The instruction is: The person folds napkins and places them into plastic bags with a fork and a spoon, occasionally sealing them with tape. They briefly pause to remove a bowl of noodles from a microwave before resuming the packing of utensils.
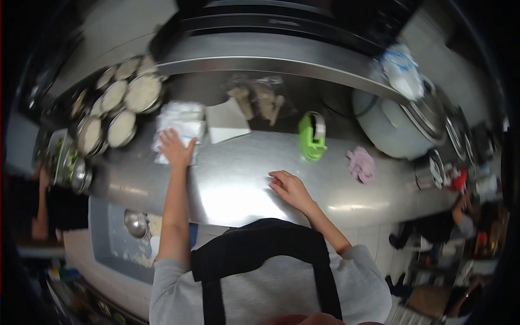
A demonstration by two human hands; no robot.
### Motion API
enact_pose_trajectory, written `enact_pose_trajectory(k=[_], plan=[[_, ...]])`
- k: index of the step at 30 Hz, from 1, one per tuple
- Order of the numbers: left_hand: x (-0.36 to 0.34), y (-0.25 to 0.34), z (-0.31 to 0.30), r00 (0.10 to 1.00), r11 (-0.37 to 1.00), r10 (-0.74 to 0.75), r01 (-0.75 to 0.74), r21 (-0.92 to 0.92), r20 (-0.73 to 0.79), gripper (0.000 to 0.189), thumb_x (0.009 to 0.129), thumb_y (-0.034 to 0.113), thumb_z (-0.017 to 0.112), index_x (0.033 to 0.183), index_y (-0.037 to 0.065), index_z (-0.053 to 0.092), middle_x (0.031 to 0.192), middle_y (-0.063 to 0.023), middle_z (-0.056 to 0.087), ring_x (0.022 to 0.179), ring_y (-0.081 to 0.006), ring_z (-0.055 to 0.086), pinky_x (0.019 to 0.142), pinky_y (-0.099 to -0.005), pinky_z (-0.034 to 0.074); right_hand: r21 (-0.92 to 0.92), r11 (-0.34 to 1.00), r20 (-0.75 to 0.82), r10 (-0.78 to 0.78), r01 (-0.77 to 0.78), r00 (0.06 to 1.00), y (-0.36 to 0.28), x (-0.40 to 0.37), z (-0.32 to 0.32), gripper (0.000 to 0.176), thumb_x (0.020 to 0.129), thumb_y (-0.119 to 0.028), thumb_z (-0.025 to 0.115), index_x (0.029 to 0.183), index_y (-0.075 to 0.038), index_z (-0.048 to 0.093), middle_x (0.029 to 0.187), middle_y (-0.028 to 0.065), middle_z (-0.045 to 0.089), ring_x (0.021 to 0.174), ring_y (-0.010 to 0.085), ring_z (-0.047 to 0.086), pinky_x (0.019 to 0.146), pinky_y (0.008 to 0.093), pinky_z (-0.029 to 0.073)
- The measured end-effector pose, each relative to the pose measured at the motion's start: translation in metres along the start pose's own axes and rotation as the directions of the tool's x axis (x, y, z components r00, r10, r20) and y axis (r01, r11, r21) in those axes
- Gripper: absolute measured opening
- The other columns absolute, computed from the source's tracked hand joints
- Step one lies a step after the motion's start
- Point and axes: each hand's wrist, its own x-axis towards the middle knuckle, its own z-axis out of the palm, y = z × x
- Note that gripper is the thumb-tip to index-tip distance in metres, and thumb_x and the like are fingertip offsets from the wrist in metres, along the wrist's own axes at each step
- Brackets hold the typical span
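Note:
My left hand (176,148) lies with spread fingers on a stack of folded white plastic bags (183,115) at the left of the steel table (238,189). Right beside the stack are flat white sheets (226,121). My right hand (291,189) is over the table's middle near the front edge, its fingers loosely bent and holding nothing. Beyond it stands a bright green tape dispenser (312,135) with a roll in it. To the right of that, a crumpled pink cloth (361,164) lies on the steel.
Several round bowls of white food (143,93) crowd the back left. Clear bags with brown pieces (265,102) lie at the back. A large whitish tub (387,127) stands right. Below left, a grey bin (103,238) holds a metal bowl (135,223). Other people are at both sides.

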Motion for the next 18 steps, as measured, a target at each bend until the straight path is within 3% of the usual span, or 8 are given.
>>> enact_pose_trajectory(k=[6,8,10,11,12,13,15,18], plan=[[0.003,-0.001,0.006,1.000,1.000,0.005,-0.005,-0.019,0.000,0.101,0.070,0.072,0.046,0.140,0.005,0.015,0.143,-0.0242,0.012,0.133,-0.0400,0.008,0.103,-0.0571,0.012,0.011,0.996,-0.255,0.091,-0.092,0.963,0.026,-0.004,-0.028,0.017,0.079,-0.012,0.058,0.091,0.000,0.060,0.087,0.0136,0.060,0.075,0.0271,0.060,0.069,0.0356,0.047],[0.007,-0.007,0.008,0.996,0.991,-0.017,0.028,-0.129,0.084,0.101,0.070,0.072,0.047,0.141,0.008,0.013,0.144,-0.0240,0.010,0.133,-0.0408,0.007,0.103,-0.0572,0.011,-0.115,0.980,-0.522,0.077,-0.160,0.849,0.050,-0.008,-0.049,0.014,0.078,-0.011,0.058,0.087,0.000,0.061,0.087,0.0140,0.060,0.077,0.0299,0.059,0.069,0.0371,0.047],[0.005,-0.012,-0.004,0.995,0.979,-0.004,0.023,-0.201,0.095,0.097,0.073,0.069,0.048,0.141,0.011,0.011,0.144,-0.0238,0.010,0.133,-0.0405,0.007,0.103,-0.0580,0.011,-0.146,0.956,-0.645,0.102,-0.254,0.757,0.066,-0.014,-0.082,0.010,0.076,-0.008,0.059,0.082,-0.001,0.062,0.086,0.0138,0.059,0.081,0.0319,0.057,0.072,0.0386,0.045],[0.000,-0.014,-0.011,1.000,0.971,0.025,-0.028,-0.239,-0.017,0.092,0.075,0.063,0.049,0.141,0.010,0.012,0.144,-0.0239,0.010,0.133,-0.0403,0.007,0.103,-0.0570,0.011,-0.291,0.905,-0.686,0.028,-0.310,0.727,0.080,-0.019,-0.099,0.009,0.075,-0.008,0.060,0.080,-0.001,0.061,0.085,0.0136,0.058,0.082,0.0319,0.055,0.072,0.0391,0.044],[-0.004,-0.015,-0.018,0.991,0.959,0.046,-0.080,-0.271,-0.130,0.088,0.078,0.058,0.051,0.141,0.009,0.014,0.144,-0.0240,0.011,0.133,-0.0401,0.008,0.103,-0.0561,0.010,-0.424,0.828,-0.711,-0.055,-0.366,0.701,0.093,-0.024,-0.115,0.008,0.074,-0.008,0.060,0.078,-0.002,0.061,0.084,0.0134,0.057,0.083,0.0318,0.054,0.072,0.0396,0.043],[-0.011,-0.015,-0.025,0.991,0.960,0.038,-0.072,-0.272,-0.128,0.088,0.078,0.058,0.051,0.141,0.009,0.014,0.144,-0.0240,0.011,0.133,-0.0401,0.008,0.103,-0.0561,0.010,-0.497,0.755,-0.717,-0.080,-0.428,0.692,0.102,-0.025,-0.129,0.007,0.072,-0.008,0.061,0.076,-0.003,0.060,0.082,0.0128,0.055,0.082,0.0314,0.052,0.072,0.0393,0.042],[-0.030,-0.014,-0.038,0.926,0.865,0.087,-0.254,-0.433,-0.367,0.076,0.083,0.045,0.052,0.139,0.006,0.019,0.144,-0.0229,0.013,0.132,-0.0394,0.010,0.105,-0.0521,0.010,-0.585,0.642,-0.705,-0.101,-0.495,0.702,0.120,-0.030,-0.149,0.006,0.070,-0.009,0.061,0.073,-0.004,0.060,0.082,0.0114,0.054,0.082,0.0303,0.050,0.071,0.0393,0.041],[-0.063,-0.007,-0.049,0.933,0.805,0.053,-0.250,-0.537,-0.355,0.068,0.084,0.036,0.051,0.138,0.004,0.023,0.143,-0.0217,0.015,0.132,-0.0388,0.012,0.106,-0.0477,0.010,-0.735,0.493,-0.570,-0.077,-0.466,0.818,0.143,-0.026,-0.156,0.008,0.066,-0.009,0.062,0.073,-0.005,0.062,0.089,0.0095,0.053,0.088,0.0289,0.048,0.074,0.0404,0.040]])
